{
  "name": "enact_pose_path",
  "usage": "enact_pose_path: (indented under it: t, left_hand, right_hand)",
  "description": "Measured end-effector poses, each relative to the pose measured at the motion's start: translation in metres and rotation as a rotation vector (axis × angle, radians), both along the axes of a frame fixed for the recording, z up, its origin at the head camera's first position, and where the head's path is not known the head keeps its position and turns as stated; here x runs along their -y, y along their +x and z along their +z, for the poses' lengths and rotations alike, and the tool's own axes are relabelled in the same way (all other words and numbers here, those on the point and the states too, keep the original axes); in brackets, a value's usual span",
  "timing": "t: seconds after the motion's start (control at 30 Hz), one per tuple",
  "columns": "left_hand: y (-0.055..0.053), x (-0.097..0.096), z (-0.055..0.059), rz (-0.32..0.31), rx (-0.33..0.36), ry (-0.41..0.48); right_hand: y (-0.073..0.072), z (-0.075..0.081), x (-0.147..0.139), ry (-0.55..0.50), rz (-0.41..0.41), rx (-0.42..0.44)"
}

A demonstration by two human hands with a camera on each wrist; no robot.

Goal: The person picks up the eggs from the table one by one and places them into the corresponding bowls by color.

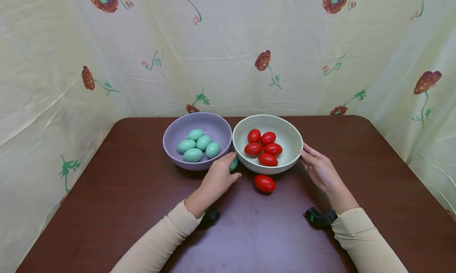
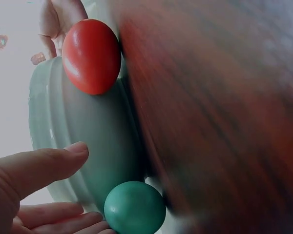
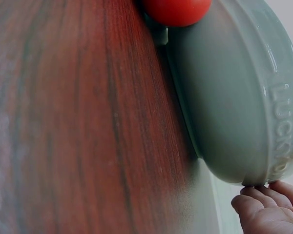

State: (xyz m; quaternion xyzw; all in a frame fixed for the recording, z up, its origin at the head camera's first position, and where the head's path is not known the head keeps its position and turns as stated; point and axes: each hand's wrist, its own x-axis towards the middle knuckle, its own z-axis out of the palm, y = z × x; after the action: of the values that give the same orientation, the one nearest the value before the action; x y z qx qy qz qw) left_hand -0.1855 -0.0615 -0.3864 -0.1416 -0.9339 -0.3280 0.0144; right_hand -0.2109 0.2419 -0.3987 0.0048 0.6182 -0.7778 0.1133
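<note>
My left hand reaches to the gap between a purple bowl and a pale green bowl. Its fingertips are right at a green egg low beside the pale bowl, with the thumb held apart from it. On the other side, the fairly straight fingers of my right hand touch the pale bowl's outer wall near the rim. Several green eggs lie in the purple bowl, several red eggs in the pale one. One more red egg rests on the table in front of the pale bowl.
Both bowls stand side by side near the far edge of a dark brown wooden table. A flowered curtain hangs behind it and along the sides. Dark straps with small devices sit on the wrists.
</note>
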Motion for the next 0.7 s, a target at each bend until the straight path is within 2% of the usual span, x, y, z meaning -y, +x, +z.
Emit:
enact_pose_path:
  t: [0.37,0.5,0.53,0.57,0.7]
  left_hand:
    - [-0.0001,0.0005,0.0011,-0.018,0.015,-0.05]
    - [0.0022,0.0021,0.0026,-0.045,-0.032,-0.052]
    - [-0.0006,0.0035,-0.0038,-0.06,-0.062,-0.057]
    - [-0.0005,0.004,-0.0044,-0.066,-0.077,-0.065]
    - [-0.0006,0.0053,-0.0044,-0.073,-0.101,-0.076]
  right_hand:
    - [0.0005,0.0005,0.0004,0.007,-0.002,0.014]
    - [0.0005,0.0001,0.0005,0.009,0.001,0.0]
    - [0.0006,0.0,0.0005,0.007,0.002,-0.004]
    - [0.0004,-0.0005,0.0001,0.007,0.002,-0.005]
    - [-0.0002,-0.0017,-0.0004,0.017,0.007,-0.014]
